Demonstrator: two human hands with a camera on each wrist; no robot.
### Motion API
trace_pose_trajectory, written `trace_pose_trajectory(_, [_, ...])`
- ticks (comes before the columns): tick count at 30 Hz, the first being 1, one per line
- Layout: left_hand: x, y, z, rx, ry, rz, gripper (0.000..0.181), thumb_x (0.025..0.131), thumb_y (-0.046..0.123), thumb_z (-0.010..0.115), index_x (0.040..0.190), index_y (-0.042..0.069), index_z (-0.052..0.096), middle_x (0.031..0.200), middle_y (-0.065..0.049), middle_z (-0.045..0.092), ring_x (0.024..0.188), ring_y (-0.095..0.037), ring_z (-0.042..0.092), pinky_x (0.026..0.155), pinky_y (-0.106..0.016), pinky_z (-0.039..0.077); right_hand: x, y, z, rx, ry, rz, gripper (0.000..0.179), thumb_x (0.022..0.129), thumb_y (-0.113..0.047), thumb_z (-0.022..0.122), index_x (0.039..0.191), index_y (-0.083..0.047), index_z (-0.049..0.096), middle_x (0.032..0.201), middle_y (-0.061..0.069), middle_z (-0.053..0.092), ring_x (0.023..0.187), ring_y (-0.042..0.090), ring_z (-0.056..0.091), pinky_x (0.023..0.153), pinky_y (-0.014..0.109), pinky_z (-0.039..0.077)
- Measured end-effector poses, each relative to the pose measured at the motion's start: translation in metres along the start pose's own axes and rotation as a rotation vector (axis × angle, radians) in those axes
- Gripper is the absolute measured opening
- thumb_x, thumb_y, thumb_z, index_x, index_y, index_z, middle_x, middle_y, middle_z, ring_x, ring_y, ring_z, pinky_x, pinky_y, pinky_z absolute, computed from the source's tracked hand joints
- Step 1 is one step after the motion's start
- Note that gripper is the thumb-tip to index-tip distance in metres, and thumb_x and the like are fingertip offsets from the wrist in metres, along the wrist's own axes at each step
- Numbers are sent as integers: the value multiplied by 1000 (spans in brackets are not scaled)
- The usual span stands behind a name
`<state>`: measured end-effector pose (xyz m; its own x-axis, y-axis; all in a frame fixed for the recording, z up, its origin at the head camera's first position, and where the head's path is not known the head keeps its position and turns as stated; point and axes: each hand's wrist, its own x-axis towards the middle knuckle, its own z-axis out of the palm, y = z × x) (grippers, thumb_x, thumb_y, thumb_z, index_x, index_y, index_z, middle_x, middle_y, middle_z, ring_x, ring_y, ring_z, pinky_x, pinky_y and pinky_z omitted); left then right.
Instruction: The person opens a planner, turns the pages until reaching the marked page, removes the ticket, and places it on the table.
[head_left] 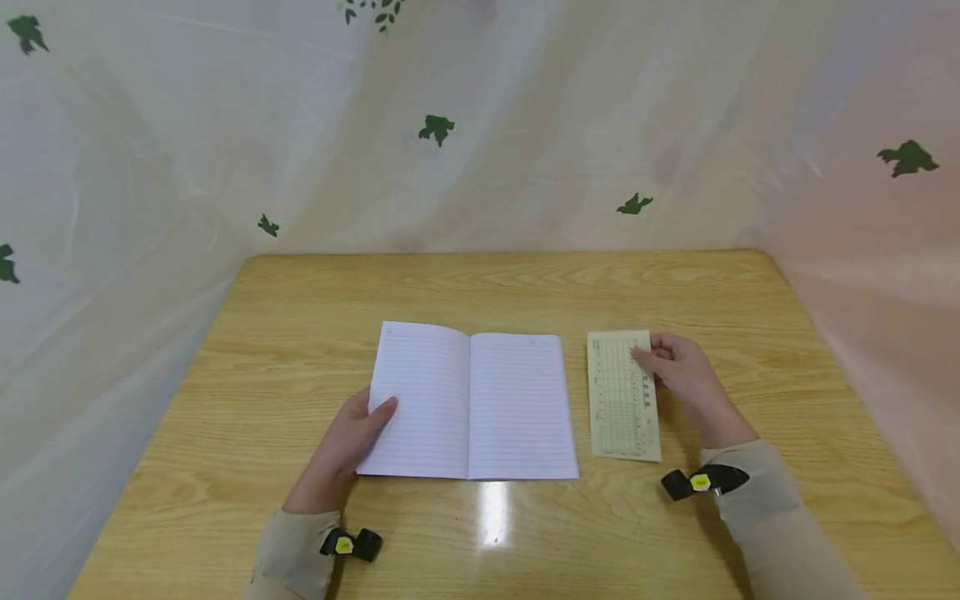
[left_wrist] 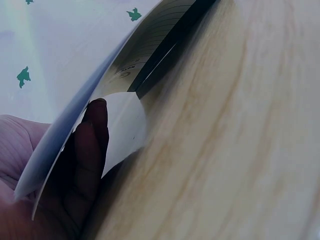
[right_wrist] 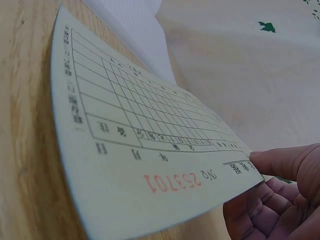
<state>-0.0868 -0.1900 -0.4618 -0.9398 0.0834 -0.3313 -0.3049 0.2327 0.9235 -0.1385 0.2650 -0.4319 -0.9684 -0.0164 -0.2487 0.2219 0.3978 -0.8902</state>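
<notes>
The right hand (head_left: 686, 371) pinches the far right edge of a pale yellow printed slip (head_left: 622, 396), thumb on top and fingers curled beneath, so that edge lifts off the wooden table (head_left: 300, 333) while the rest of the slip runs toward the person from the pinch. Just left of that grip lies an open lined notebook (head_left: 472, 404), its 2 blank pages facing up. The left hand (head_left: 348, 437) holds the notebook's near left corner, thumb over the page and fingers tucked under the cover; the left wrist view shows the pages bowing up from the table there. The slip looks like a single thin sheet: very light, floppy, easily creased or torn, and likely to sag away from the pinch, so an edge grip near a corner suits it. The notebook is soft-covered and bends readily at the held corner.
</notes>
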Motion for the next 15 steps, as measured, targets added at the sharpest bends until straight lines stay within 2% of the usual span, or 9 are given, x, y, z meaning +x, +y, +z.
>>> trace_pose_trajectory(5, [0, 0, 0, -4, 0, -2, 48, 104, 28, 47, 143, -1, 41, 102, -16, 66, 82, -23, 65, 72, -36, 53, 2, 4, -1, -60, 16, 18, 38, 100, -26, 57, 121, 5, 54, 90, 4, 66, 75, 11, 58, 65, 27, 49])
trace_pose_trajectory(15, [2, -2, 0, -7, 0, -1, 47, 104, 27, 47, 142, -1, 42, 101, -16, 66, 80, -23, 65, 71, -35, 52, 7, 14, -1, -117, 21, 42, 38, 100, -24, 57, 125, 4, 55, 93, 7, 64, 76, 11, 56, 65, 26, 45])
